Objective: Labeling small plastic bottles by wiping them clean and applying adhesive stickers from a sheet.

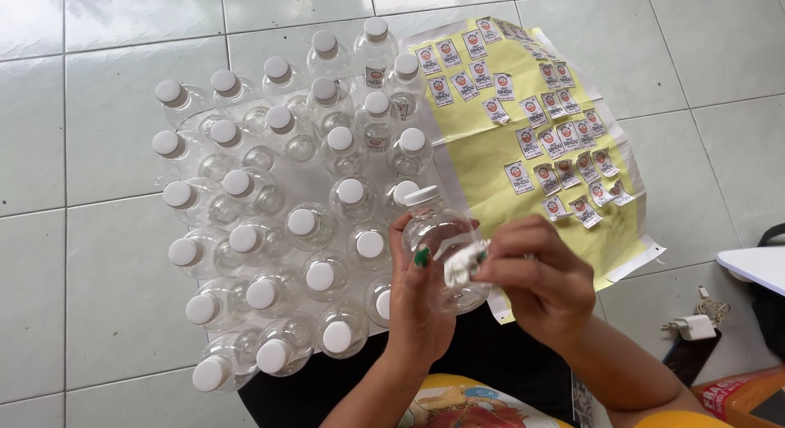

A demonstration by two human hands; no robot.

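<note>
The left hand (417,293) is wrapped around a clear plastic bottle (441,248) with a white cap, its thumb laid across the front and its fingers curled behind. The right hand (536,285) has its fingertips pressed together on a small white sticker (462,263), holding it against the side of that bottle. The bottle is held above the person's dark lap, just beside the near right edge of the crowd of empty capped bottles (286,224) standing on the tiled floor (106,93). To the right of that crowd, partly tucked under it, lies a yellow backing sheet (491,162) with rows of small stickers (548,142) spread across it; the held bottle overlaps its lower left corner. Well to the right of the sheet sit a white charger plug (693,326) with its cable and the corner of a white object (756,264)
</note>
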